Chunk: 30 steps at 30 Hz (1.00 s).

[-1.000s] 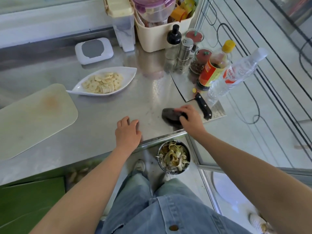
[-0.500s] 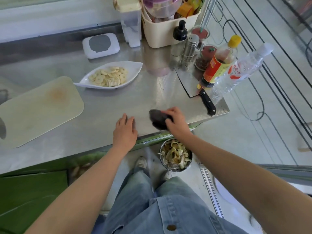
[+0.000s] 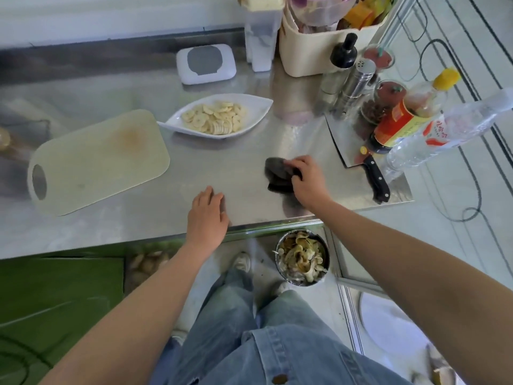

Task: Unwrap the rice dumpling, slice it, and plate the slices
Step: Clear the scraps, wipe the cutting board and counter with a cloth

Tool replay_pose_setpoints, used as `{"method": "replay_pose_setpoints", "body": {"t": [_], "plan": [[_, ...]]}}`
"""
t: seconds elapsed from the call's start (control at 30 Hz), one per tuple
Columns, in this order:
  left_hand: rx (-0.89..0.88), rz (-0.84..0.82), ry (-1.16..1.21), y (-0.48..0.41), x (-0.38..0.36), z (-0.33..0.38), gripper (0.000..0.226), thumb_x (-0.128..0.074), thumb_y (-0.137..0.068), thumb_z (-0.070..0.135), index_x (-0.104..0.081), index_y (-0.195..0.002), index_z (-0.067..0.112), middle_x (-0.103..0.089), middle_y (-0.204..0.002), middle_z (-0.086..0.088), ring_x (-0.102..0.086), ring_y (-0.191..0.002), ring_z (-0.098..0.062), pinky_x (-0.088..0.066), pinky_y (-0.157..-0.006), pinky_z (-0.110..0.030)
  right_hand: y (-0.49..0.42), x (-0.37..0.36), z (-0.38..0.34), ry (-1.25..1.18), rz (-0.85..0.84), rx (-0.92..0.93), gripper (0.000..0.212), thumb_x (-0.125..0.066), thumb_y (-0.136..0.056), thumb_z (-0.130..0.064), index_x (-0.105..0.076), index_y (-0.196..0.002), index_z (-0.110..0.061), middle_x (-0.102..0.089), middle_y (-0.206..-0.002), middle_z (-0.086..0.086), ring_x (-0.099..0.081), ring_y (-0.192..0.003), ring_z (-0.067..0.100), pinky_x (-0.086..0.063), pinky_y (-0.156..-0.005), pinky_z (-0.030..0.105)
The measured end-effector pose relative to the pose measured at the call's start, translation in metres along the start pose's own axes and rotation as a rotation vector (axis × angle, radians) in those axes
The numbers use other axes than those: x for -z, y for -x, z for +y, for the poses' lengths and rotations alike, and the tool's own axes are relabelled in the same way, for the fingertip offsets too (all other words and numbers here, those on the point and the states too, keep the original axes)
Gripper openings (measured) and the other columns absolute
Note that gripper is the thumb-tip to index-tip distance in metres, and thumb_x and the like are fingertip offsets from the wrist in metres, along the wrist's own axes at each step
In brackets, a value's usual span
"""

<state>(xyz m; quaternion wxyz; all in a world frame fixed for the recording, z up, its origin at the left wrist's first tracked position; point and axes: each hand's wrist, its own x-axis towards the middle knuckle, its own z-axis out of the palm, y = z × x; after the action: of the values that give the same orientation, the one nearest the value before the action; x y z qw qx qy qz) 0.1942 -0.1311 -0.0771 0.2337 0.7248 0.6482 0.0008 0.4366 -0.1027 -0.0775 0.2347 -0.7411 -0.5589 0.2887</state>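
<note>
A white leaf-shaped plate [image 3: 258,105] holds several pale round slices [image 3: 215,118] at the middle of the steel counter. My right hand [image 3: 306,180] presses a dark grey cloth [image 3: 276,173] flat on the counter, to the right of centre. My left hand [image 3: 206,215] rests palm down near the counter's front edge, fingers together, holding nothing. A pale cutting board [image 3: 94,159] lies bare at the left. A cleaver [image 3: 358,151] with a black handle lies at the right, near the bottles.
A steel bowl of peels [image 3: 302,258] stands on the floor under the counter's front edge. Sauce bottle [image 3: 402,118], water bottle [image 3: 449,129], shakers [image 3: 358,81] and a cream bin [image 3: 327,40] crowd the back right. A white lidded box [image 3: 206,63] sits at the back.
My right hand has slid the dark cloth leftward and then slightly away across the counter. My left hand has stayed in place near the front edge.
</note>
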Motion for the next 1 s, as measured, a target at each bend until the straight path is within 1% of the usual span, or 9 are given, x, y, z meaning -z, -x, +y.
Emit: {"method": "replay_pose_setpoints", "body": {"t": [0.13, 0.23, 0.3, 0.5, 0.6, 0.7, 0.8, 0.9, 1.0], "plan": [[0.015, -0.011, -0.034, 0.005, -0.001, -0.007, 0.049, -0.048, -0.095, 0.016, -0.039, -0.143, 0.010, -0.022, -0.156, -0.015, -0.022, -0.142, -0.034, -0.029, -0.113, -0.044, -0.008, -0.023, -0.012, 0.114, -0.259, 0.206, 0.052, -0.047, -0.081, 0.010, -0.056, -0.130, -0.005, -0.047, -0.139, 0.015, -0.039, -0.125, 0.035, -0.022, -0.107, 0.023], [-0.002, -0.017, -0.057, 0.007, -0.003, -0.009, 0.050, -0.049, -0.094, 0.016, -0.039, -0.143, 0.011, -0.022, -0.156, -0.016, -0.022, -0.141, -0.034, -0.028, -0.112, -0.043, 0.011, -0.036, -0.019, 0.132, -0.458, 0.418, 0.049, -0.048, -0.073, 0.010, -0.070, -0.112, -0.009, -0.062, -0.123, 0.010, -0.047, -0.113, 0.031, -0.027, -0.098, 0.020], [-0.002, -0.008, -0.069, 0.008, -0.004, -0.008, 0.049, -0.049, -0.094, 0.016, -0.040, -0.142, 0.011, -0.023, -0.156, -0.016, -0.023, -0.140, -0.035, -0.030, -0.111, -0.044, 0.021, -0.027, -0.014, 0.119, -0.509, 0.423, 0.048, -0.047, -0.069, 0.016, -0.075, -0.099, -0.009, -0.068, -0.111, 0.007, -0.048, -0.106, 0.026, -0.030, -0.093, 0.018], [-0.026, 0.013, -0.142, 0.014, -0.013, 0.004, 0.052, -0.051, -0.093, 0.017, -0.038, -0.142, 0.014, -0.025, -0.153, -0.018, -0.025, -0.139, -0.037, -0.033, -0.109, -0.047, 0.040, 0.037, 0.045, 0.279, -0.499, 0.344, 0.043, -0.052, -0.062, 0.017, -0.077, -0.073, -0.017, -0.071, -0.089, -0.002, -0.045, -0.090, 0.012, -0.043, -0.088, 0.035], [-0.048, 0.016, -0.160, 0.016, -0.018, 0.015, 0.053, -0.052, -0.091, 0.018, -0.038, -0.142, 0.019, -0.026, -0.152, -0.017, -0.027, -0.137, -0.037, -0.033, -0.108, -0.047, 0.044, 0.067, 0.069, 0.124, -0.272, 0.108, 0.055, -0.045, -0.058, 0.017, -0.075, -0.070, -0.028, -0.070, -0.086, 0.000, -0.057, -0.092, 0.019, -0.051, -0.082, 0.035], [-0.042, -0.012, -0.155, 0.020, -0.023, 0.027, 0.053, -0.051, -0.092, 0.019, -0.036, -0.143, 0.023, -0.021, -0.155, -0.016, -0.022, -0.140, -0.036, -0.030, -0.111, -0.047, 0.044, 0.063, 0.057, 0.032, -0.010, 0.074, 0.060, -0.041, -0.065, 0.018, -0.075, -0.095, -0.021, -0.065, -0.103, 0.003, -0.051, -0.106, 0.022, -0.041, -0.091, 0.028], [-0.020, -0.040, -0.141, 0.025, -0.027, 0.033, 0.055, -0.050, -0.093, 0.020, -0.032, -0.146, 0.023, -0.015, -0.157, -0.016, -0.017, -0.143, -0.035, -0.027, -0.113, -0.047, 0.056, 0.035, 0.037, 0.119, -0.128, 0.164, 0.059, -0.041, -0.077, 0.017, -0.067, -0.118, -0.018, -0.052, -0.124, 0.007, -0.037, -0.116, 0.024, -0.029, -0.105, 0.030], [-0.014, -0.063, -0.136, 0.026, -0.028, 0.033, 0.057, -0.048, -0.095, 0.020, -0.028, -0.148, 0.023, -0.011, -0.159, -0.014, -0.012, -0.145, -0.034, -0.025, -0.114, -0.047, 0.080, 0.024, 0.053, 0.236, -0.296, 0.296, 0.042, -0.051, -0.080, 0.009, -0.075, -0.101, -0.019, -0.053, -0.118, 0.007, -0.041, -0.112, 0.027, -0.034, -0.103, 0.038], [-0.011, -0.065, -0.124, 0.026, -0.029, 0.032, 0.058, -0.049, -0.094, 0.019, -0.028, -0.148, 0.024, -0.011, -0.159, -0.014, -0.012, -0.145, -0.034, -0.025, -0.114, -0.047, 0.102, 0.037, 0.078, 0.226, -0.212, 0.169, 0.026, -0.056, -0.081, 0.003, -0.075, -0.088, -0.013, -0.052, -0.103, 0.002, -0.044, -0.101, 0.019, -0.041, -0.096, 0.041]]}}
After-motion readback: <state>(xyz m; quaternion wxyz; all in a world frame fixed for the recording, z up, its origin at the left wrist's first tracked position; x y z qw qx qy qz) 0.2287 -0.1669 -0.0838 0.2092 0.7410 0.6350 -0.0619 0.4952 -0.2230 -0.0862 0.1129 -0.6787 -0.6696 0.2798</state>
